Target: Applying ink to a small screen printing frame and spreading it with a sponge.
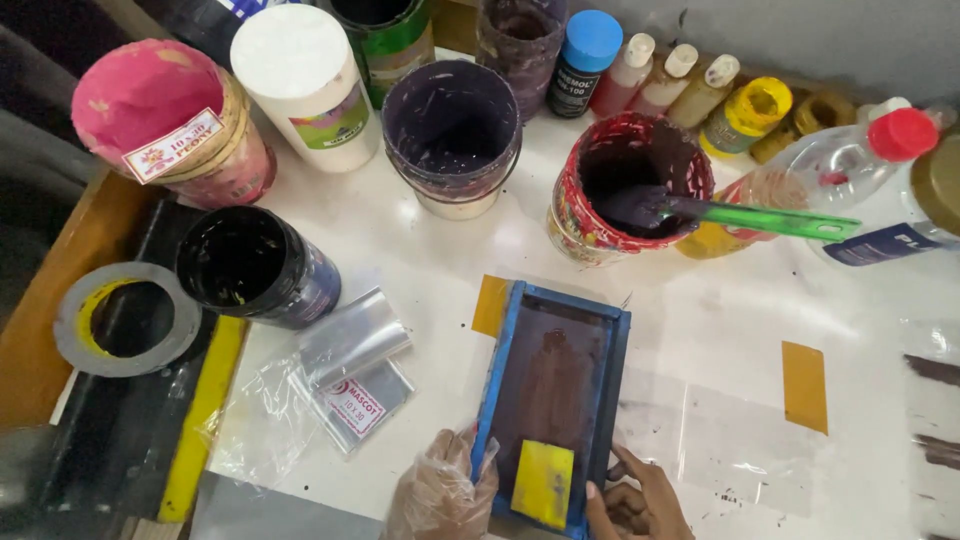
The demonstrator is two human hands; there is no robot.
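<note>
Two hands meet at the near end of a small blue-framed printing screen that lies flat on the white table, its mesh stained dark brown. The left hand, in a thin clear plastic glove, curls its fingers against the frame's left rail near the bottom corner. The right hand is bare and ink-smudged; its fingers rest bent against the right rail, just touching it. Between the two hands, inside the frame, a yellow squeegee block sits on the mesh, touched by neither hand. Whether either hand truly grips the frame or only steadies it, I cannot tell. Beyond the screen stands a red-rimmed paint tub with a green-handled spatula in it. Left of the screen lie clear plastic bags.
</note>
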